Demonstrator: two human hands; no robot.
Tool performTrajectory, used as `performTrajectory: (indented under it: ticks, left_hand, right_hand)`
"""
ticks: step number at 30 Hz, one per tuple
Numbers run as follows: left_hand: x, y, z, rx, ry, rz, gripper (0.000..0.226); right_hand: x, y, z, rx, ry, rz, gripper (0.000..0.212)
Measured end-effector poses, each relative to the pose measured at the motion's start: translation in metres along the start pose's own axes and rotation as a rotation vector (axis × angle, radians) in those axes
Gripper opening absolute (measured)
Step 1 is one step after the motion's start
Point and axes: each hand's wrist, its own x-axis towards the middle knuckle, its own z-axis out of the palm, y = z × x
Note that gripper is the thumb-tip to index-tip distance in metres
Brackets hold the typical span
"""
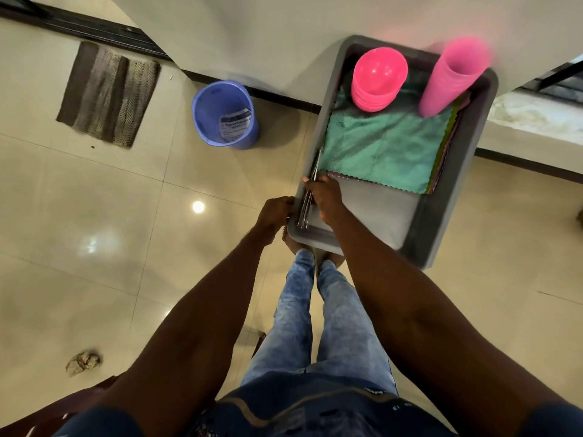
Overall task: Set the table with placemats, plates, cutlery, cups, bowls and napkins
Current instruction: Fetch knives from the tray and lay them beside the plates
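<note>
Two bare forearms of mine are reaching down and forward over a glossy cream tiled floor (104,216), and I am standing in faded blue jeans (318,316). Ahead of me a big grey rectangular plastic tub (448,197) is sitting out from a white wall, well above the floor; what is carrying it I cannot tell. Inside the tub a green waffle-textured cloth napkin (381,149) is lying on top of a stack of other coloured cloths, covering the middle. At the far end of the tub a tall stack of pink plastic cups (454,77) is leaning on the right, and a stack of round pink plastic bowls (378,78) is sitting to its left, both resting on the cloths. On the floor to the left of the tub a blue plastic bin (225,116) is standing with a printed paper inside, and further left a brown and grey striped mat (108,94) is lying flat. My right hand (325,198) is curling around a bundle of slim steel cutlery (307,200) along the tub's near-left wall, fingers closed on the handles. My left hand (276,212) is gripping the tub's near-left rim, just beside the cutlery. A crumpled scrap of paper (82,362) is lying on the floor at lower left.
</note>
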Motion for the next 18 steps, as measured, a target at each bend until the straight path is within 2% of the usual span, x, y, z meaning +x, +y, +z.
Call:
performTrajectory:
  ticks: [3,5,9,11,14,18]
  left_hand:
    - [0.003,-0.002,0.001,0.052,0.057,-0.001,0.026]
    - [0.000,-0.004,0.003,0.105,0.137,-0.003,0.033]
    - [-0.029,0.006,0.008,0.202,0.335,0.111,0.040]
    - [-0.046,0.011,0.011,0.210,0.372,0.155,0.039]
    - [-0.079,0.025,0.019,0.205,0.338,0.210,0.034]
    - [-0.115,0.033,0.035,0.247,0.188,0.281,0.023]
  right_hand:
    - [-0.005,-0.002,-0.005,0.058,-0.015,0.024,0.016]
    - [-0.011,-0.005,-0.010,0.069,-0.034,0.038,0.003]
    - [-0.036,-0.020,-0.029,0.180,-0.120,0.043,0.008]
    - [-0.055,-0.029,-0.043,0.222,-0.131,0.053,0.008]
    - [-0.089,-0.041,-0.070,0.298,-0.153,0.075,0.013]
    - [-0.140,-0.045,-0.105,0.397,-0.202,0.055,0.018]
